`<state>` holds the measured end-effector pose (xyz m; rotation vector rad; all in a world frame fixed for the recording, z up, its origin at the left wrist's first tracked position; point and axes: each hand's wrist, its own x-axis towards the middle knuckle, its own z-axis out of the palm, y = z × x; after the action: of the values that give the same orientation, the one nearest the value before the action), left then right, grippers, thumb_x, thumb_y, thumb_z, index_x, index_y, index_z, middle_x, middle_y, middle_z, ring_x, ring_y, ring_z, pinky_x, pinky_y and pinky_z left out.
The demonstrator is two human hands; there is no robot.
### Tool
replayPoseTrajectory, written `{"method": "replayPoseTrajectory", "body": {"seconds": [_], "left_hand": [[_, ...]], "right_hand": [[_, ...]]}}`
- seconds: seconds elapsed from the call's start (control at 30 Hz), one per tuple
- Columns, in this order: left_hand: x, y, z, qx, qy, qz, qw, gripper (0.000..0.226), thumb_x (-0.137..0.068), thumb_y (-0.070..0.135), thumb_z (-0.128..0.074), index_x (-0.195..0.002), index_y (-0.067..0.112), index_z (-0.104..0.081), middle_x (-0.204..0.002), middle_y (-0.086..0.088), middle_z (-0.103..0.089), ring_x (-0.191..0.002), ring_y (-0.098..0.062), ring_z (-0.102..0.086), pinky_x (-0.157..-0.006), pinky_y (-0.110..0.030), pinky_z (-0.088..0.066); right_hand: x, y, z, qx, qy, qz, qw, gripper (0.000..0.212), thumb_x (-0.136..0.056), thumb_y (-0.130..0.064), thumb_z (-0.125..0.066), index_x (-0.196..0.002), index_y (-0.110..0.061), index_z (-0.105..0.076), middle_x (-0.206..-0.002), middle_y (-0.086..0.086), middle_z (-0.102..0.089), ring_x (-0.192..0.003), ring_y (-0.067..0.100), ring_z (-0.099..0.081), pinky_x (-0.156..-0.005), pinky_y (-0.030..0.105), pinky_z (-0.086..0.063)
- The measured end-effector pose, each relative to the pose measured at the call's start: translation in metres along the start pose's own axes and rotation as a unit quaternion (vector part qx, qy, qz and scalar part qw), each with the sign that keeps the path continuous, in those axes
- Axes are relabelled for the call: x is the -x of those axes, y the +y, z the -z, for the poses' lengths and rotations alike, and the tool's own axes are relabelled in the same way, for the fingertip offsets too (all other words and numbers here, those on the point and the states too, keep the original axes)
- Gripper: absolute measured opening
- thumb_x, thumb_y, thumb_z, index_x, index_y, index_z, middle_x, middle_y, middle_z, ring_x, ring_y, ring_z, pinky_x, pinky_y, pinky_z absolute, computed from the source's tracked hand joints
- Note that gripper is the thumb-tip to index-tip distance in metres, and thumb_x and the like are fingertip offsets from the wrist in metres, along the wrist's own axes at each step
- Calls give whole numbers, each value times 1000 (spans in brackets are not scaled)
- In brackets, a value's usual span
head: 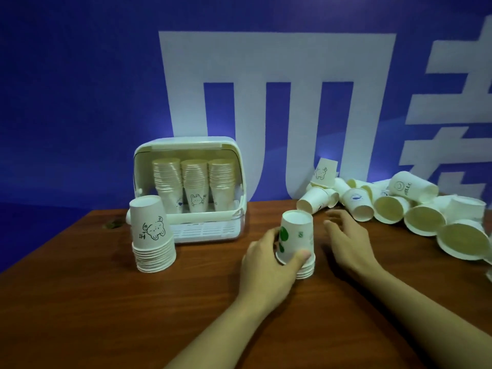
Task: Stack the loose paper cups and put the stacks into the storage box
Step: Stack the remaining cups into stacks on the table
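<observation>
At the frame's centre, the left hand (269,258) grips a short upside-down cup stack (296,242) on the tabletop (106,302). The right hand (346,235) hovers open toward loose cups (399,206) at right. The storage box (189,187) stands left of centre.

**Paper cups and storage box on the wooden table**

The storage box (149,155) is white plastic with rounded corners, its lid lifted open; inside stand three tall stacks of cups (194,182), side by side, mouths up; a finished stack (153,235) stands upside down just left of the box, its top cup drawn with a bear; a short upside-down stack (298,241), its top cup printed with green leaves, stands right of the box; the loose cups (399,206) lie tumbled on their sides in a heap at the table's far right.
</observation>
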<state>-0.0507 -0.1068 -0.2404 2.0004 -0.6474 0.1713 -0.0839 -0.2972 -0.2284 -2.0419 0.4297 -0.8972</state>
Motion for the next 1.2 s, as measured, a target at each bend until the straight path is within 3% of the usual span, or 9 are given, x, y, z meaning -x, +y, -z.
{"method": "replayPoseTrajectory", "body": {"seconds": [0.17, 0.3, 0.4, 0.47, 0.53, 0.63, 0.77, 0.93, 1.2], "left_hand": [[2, 3, -1, 17, -10, -2, 1000, 71, -83, 59, -76, -145, 40, -50, -132, 19, -57, -120, -1, -51, -101, -26, -46], [-2, -3, -2, 32, -8, -6, 999, 65, -80, 62, -75, -138, 44, -53, -131, 23, -61, -121, 0, -55, -101, -30, -51], [-5, -6, -4, 31, -9, -10, 999, 67, -77, 67, -73, -137, 45, -53, -133, 25, -61, -121, 2, -54, -102, -31, -51], [-5, -7, -5, 32, -7, -13, 999, 71, -74, 70, -70, -138, 46, -52, -133, 25, -61, -122, 3, -54, -103, -32, -51], [-5, -7, -5, 34, -8, -10, 999, 74, -72, 73, -68, -139, 46, -51, -134, 25, -61, -123, 3, -55, -103, -33, -52], [-4, -5, -4, 36, -11, -3, 999, 76, -69, 75, -67, -139, 47, -51, -133, 25, -62, -122, 3, -56, -103, -34, -52], [-2, -2, -3, 33, -30, 15, 999, 76, -73, 73, -70, -141, 48, -49, -137, 23, -60, -126, 0, -54, -106, -36, -51], [-3, 1, 2, 20, -38, 18, 999, 75, -81, 66, -73, -147, 44, -45, -141, 20, -55, -122, 1, -44, -108, -30, -44], [-2, -2, 0, 0, -46, 14, 999, 67, -73, 65, -76, -134, 50, -52, -116, 21, -57, -118, -4, -54, -99, -30, -49]], "right_hand": [[-52, 29, -13, 337, -8, 118, 934, 49, -88, -18, -58, -137, -17, -52, -138, 7, -58, -131, 29, -48, -103, 48, -43], [-94, 39, -27, 434, -45, 220, 873, 78, -85, -15, -73, -154, -23, -36, -164, 1, -31, -156, 27, -13, -118, 45, -29], [-123, 50, -39, 490, -75, 199, 845, 93, -92, -28, -70, -161, -32, -7, -169, -3, -18, -157, 29, 3, -123, 47, -17], [-128, 55, -51, 520, -73, 212, 824, 91, -89, -33, -72, -157, -36, -13, -158, -1, -39, -153, 32, -7, -119, 49, -13], [-121, 57, -54, 539, -21, 244, 806, 78, -75, -30, -85, -140, -33, -43, -133, 5, -58, -136, 34, -30, -106, 53, -25], [-101, 52, -42, 453, 82, 278, 843, 62, -63, -25, -92, -119, -22, -65, -117, 10, -62, -119, 37, -46, -91, 49, -32], [-77, 16, -20, 279, 136, 221, 925, 56, -78, -42, -83, -124, -16, -62, -125, 10, -61, -122, 34, -48, -96, 53, -38], [-45, -62, 20, -68, 112, 161, 978, 39, -88, -37, -77, -120, -18, -64, -108, -3, -70, -93, 17, -66, -81, 28, -51], [9, -72, 36, 58, -20, 233, 970, 34, -81, -53, -75, -105, -30, -70, -89, -19, -70, -88, -3, -64, -70, 18, -49]]}}
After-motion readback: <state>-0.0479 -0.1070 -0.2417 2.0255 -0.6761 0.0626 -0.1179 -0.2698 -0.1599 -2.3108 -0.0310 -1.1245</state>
